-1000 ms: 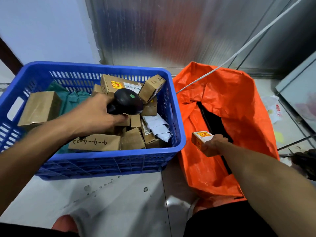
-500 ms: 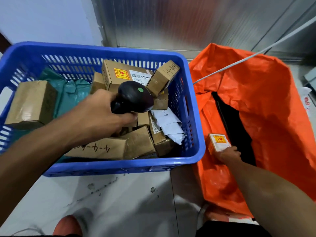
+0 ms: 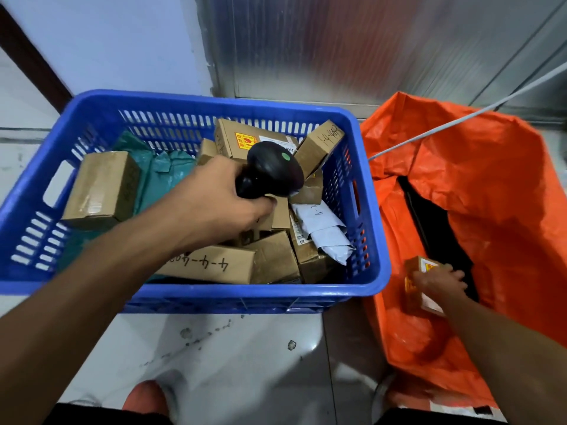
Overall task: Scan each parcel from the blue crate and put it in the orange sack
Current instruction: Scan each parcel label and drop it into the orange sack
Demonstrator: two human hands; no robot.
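At about four o'clock the right hand (image 3: 438, 282) clutched a small box (image 3: 414, 273) over the orange sack (image 3: 478, 185), seemingly light, stiff and best held by its sides, while the left hand (image 3: 214, 204) gripped the scanner (image 3: 270, 170) above the blue crate (image 3: 214, 101).

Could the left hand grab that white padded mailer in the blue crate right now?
Probably not as things stand. The left hand hovers close to the white mailer, which lies uncovered on top, but its grip is full with the black scanner. The right hand holds a small parcel at the orange sack.
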